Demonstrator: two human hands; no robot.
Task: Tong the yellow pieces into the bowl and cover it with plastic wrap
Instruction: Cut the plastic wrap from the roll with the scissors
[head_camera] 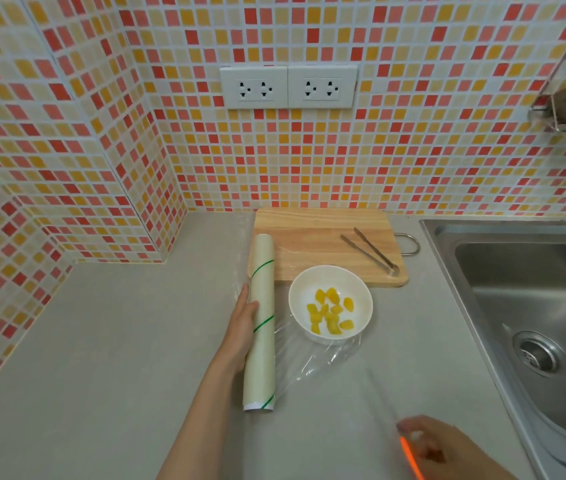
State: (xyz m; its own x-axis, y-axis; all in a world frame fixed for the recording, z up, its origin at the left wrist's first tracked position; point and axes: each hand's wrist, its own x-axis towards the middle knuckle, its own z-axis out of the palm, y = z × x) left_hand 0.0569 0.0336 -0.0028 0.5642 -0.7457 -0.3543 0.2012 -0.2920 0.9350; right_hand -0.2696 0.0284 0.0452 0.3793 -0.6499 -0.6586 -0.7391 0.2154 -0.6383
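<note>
The left hand (243,323) grasps the plastic wrap roll (260,323), its long axis running away from the person just left of the bowl (330,303) of yellow pieces (331,315), while the right hand (437,445), blurred, seems to pinch the film's (323,358) free edge, so the sheet must stretch rightward across the rim.

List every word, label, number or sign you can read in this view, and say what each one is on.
None: no readable text anywhere in this view.
Plastic wrap roll: only green diagonal stripes, no lettering visible.
Wall sockets: plain white plates, no markings legible.
Bowl, cutting board, tongs: unmarked as far as the picture shows.
</note>
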